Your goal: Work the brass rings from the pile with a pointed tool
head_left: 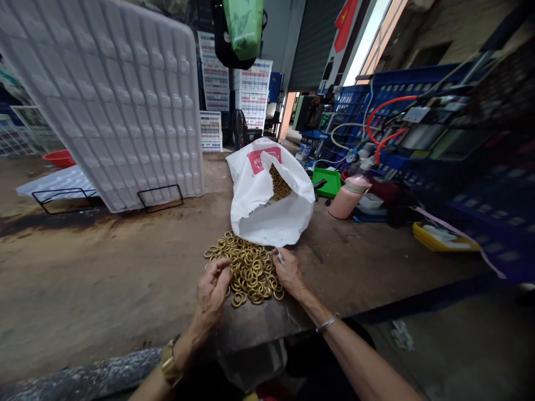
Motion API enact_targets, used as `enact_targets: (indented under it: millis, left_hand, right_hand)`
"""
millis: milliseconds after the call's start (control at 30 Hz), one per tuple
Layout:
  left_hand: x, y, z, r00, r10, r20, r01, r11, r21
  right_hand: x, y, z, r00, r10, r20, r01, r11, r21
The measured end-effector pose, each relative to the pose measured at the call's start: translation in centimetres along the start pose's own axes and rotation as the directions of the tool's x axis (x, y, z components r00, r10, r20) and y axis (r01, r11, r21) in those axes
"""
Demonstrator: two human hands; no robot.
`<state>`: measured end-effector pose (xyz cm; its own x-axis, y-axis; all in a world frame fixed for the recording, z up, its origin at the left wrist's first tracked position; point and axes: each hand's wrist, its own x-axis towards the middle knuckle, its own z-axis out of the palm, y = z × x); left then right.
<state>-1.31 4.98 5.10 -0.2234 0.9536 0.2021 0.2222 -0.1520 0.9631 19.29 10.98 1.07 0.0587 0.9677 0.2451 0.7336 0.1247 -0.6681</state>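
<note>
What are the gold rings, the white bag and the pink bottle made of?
The rings look like metal, maybe brass, given their yellowish shine. The white bag seems thin, dull plastic, perhaps woven: it creases and has a ragged edge. The pink bottle could be painted metal or plastic; its smooth colour leaves that open.

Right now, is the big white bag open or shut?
Open. The white bag has a wide, ragged mouth, and brownish rings show inside.

L hand (212, 289) hides some rings (251, 270); unclear if it grips any. Grey thing (281, 257) in R hand (289, 274) mostly covered, too small to ID. Bag (271, 225) hides part of its contents. Panel (137, 106) & green bag (244, 28) cut off up top.
</note>
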Motion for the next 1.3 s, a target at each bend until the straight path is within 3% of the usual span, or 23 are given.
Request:
enact_targets:
  millis: [100, 200, 300, 533, 633, 700, 800, 933, 1067, 1233, 1300]
  left_hand:
    - [-2.6, 0.9, 1.6, 0.986, -0.152, 0.066, 0.161, 0.973, -0.167]
    - [-3.7, 1.1, 3.0, 0.963, -0.238, 0.131, 0.263, 0.933, -0.244]
    - [-3.8, 1.2, 3.8, 0.948, -0.264, 0.180, 0.304, 0.919, -0.253]
    - [-4.1, 1.6, 4.2, 0.937, -0.296, 0.186, 0.334, 0.914, -0.230]
    - [-4.5, 1.0, 3.9, 0.959, -0.207, 0.195, 0.248, 0.945, -0.215]
    - [-4.6, 0.5, 3.5, 0.970, -0.088, 0.227, 0.127, 0.978, -0.166]
    - [-4.7, 0.0, 2.9, 0.954, 0.055, 0.293, -0.032, 0.996, -0.081]
    - [-4.6, 0.1, 2.4, 0.942, 0.108, 0.316, -0.105, 0.994, -0.025]
    - [-4.8, 0.5, 2.3, 0.949, 0.051, 0.312, -0.059, 0.998, 0.016]
    - [-5.1, 1.0, 2.4, 0.968, 0.007, 0.249, -0.019, 0.999, 0.046]
    - [-5.1, 1.2, 2.4, 0.970, 0.026, 0.240, -0.042, 0.997, 0.064]
  right_hand:
    - [-0.6, -0.5, -0.3, 1.000, 0.004, -0.017, -0.002, 0.997, 0.080]
    - [-1.8, -1.7, -1.0, 1.000, 0.007, -0.023, -0.002, 0.975, 0.223]
    - [-3.2, -3.1, -1.8, 0.999, 0.033, 0.017, -0.037, 0.929, 0.368]
    - [-5.6, -5.7, -2.6, 0.980, 0.097, 0.175, -0.177, 0.827, 0.533]
    - [-6.0, -6.1, -2.6, 0.942, 0.141, 0.305, -0.306, 0.731, 0.609]
    - [-6.2, -6.2, -2.7, 0.888, 0.180, 0.423, -0.437, 0.615, 0.657]
    - [-6.4, -6.4, -2.9, 0.792, 0.187, 0.582, -0.597, 0.440, 0.671]
    - [-6.7, -6.3, -3.0, 0.732, 0.153, 0.663, -0.667, 0.355, 0.655]
    - [-6.8, -5.9, -2.6, 0.739, 0.145, 0.658, -0.647, 0.425, 0.633]
    - [-6.9, -5.7, -2.6, 0.889, 0.122, 0.441, -0.393, 0.698, 0.599]
    - [-7.0, -6.1, -2.9, 0.928, 0.075, 0.365, -0.279, 0.789, 0.547]
